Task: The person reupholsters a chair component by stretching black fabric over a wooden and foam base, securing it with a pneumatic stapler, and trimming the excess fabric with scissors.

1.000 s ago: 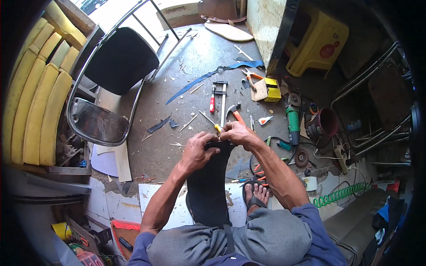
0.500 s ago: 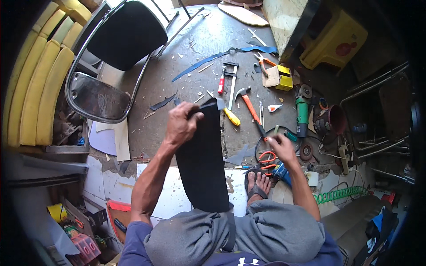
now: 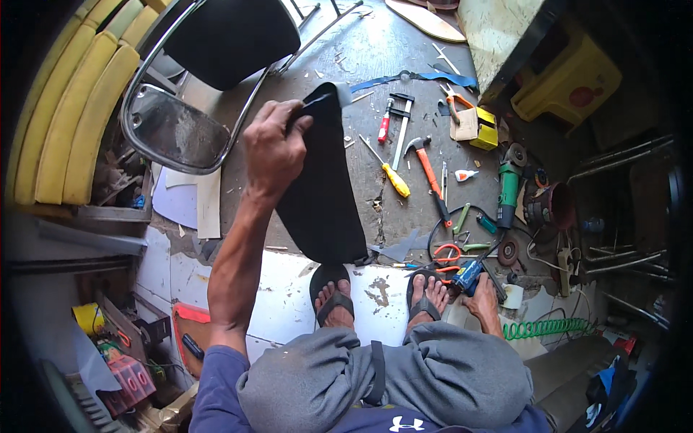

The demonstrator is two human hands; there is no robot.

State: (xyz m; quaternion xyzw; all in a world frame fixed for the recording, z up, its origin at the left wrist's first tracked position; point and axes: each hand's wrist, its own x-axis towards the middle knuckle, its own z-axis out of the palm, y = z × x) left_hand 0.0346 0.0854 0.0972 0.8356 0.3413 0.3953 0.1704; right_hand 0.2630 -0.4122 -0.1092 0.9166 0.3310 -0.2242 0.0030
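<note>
My left hand (image 3: 276,148) pinches the upper edge of a long black upholstery panel (image 3: 321,187) with rounded corners. The panel hangs upright over the floor, its lower edge close to my sandalled feet; a pale translucent flap shows at its top corner. Down at the right, my right hand (image 3: 485,303) is closed around a blue staple gun (image 3: 468,276) lying beside my right foot. Part of the tool's grip is hidden by the fingers. Orange-handled scissors (image 3: 447,252) lie against its far left side.
Beyond lie a yellow-handled screwdriver (image 3: 395,180), a hammer (image 3: 432,177), a clamp (image 3: 401,130), pliers (image 3: 451,101) and a green angle grinder (image 3: 510,184). A metal-framed chair (image 3: 231,133) stands far left, near stacked yellow cushions (image 3: 90,123). A green coiled hose (image 3: 545,329) runs right.
My right hand has moved down from beside the small green item to the blue staple gun and closed on it. My left hand has lifted the black panel away from my lap, exposing my left foot.
</note>
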